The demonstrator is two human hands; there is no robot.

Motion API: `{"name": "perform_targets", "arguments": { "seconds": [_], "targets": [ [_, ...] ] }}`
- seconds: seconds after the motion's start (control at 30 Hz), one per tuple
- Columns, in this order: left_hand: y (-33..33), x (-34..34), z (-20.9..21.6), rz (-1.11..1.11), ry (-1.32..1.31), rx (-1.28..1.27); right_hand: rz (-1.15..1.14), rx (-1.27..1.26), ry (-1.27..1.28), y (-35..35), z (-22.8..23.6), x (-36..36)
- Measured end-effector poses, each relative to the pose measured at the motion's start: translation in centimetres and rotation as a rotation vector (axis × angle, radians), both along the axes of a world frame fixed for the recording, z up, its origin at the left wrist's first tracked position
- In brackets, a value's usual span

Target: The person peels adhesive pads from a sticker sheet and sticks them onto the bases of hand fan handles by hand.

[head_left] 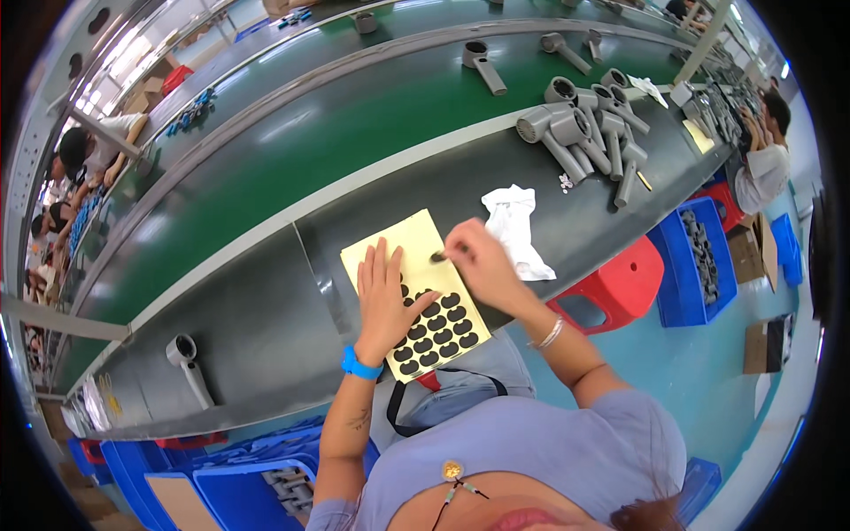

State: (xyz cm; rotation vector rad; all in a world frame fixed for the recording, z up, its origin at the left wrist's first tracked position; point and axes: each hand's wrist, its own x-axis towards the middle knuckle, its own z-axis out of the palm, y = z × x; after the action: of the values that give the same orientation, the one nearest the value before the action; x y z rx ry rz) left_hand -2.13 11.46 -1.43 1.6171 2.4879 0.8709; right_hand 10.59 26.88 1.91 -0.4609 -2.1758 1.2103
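Note:
A yellow backing sheet (414, 232) lies tilted on the dark bench in front of me. Rows of black rounded stickers (441, 337) cover its near part, while its far part is bare yellow. My left hand (382, 296) rests flat on the sheet with the fingers spread, pressing it down and partly covering some stickers. Over the sheet's right edge, my right hand (478, 255) pinches one small black sticker (437, 257) between thumb and fingertips. Just right of that hand is a crumpled white wrapper or cloth (512, 221).
Grey hair-dryer housings (567, 133) are heaped at the bench's right; another housing (186, 358) lies left. A green conveyor (354, 133) runs beyond, carrying more. Below right stand a red stool (620, 283) and a blue crate (668, 274). Other people sit far left and right.

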Motion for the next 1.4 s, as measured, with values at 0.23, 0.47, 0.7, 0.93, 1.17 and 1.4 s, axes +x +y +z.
{"name": "perform_targets", "arguments": {
  "seconds": [0.23, 0.47, 0.7, 0.93, 1.17, 1.4],
  "targets": [
    [0.0, 0.0, 0.4, -0.003, 0.01, 0.016, -0.799, 0.417, 0.253, 17.9, 0.6, 6.7],
    [0.1, -0.2, 0.5, -0.013, -0.025, 0.059, -0.712, 0.39, -0.164, 24.5, -0.6, 9.2],
    [-0.6, 0.2, 1.6, -0.009, -0.012, 0.19, -0.611, 0.4, 0.182, 22.2, 1.9, 8.4],
    [-0.8, 3.6, 5.4, -0.18, 0.066, 0.537, 0.149, 0.177, -0.02, 3.7, 8.6, 4.5],
    [-4.2, 3.2, 5.3, 0.041, -0.134, 0.515, 0.567, -0.649, -0.012, -2.4, 8.7, 3.4],
    [-5.7, 4.2, 4.3, 0.091, -1.013, 0.604, 0.389, -0.177, 0.254, -6.5, 6.2, 1.3]
  ]
}}
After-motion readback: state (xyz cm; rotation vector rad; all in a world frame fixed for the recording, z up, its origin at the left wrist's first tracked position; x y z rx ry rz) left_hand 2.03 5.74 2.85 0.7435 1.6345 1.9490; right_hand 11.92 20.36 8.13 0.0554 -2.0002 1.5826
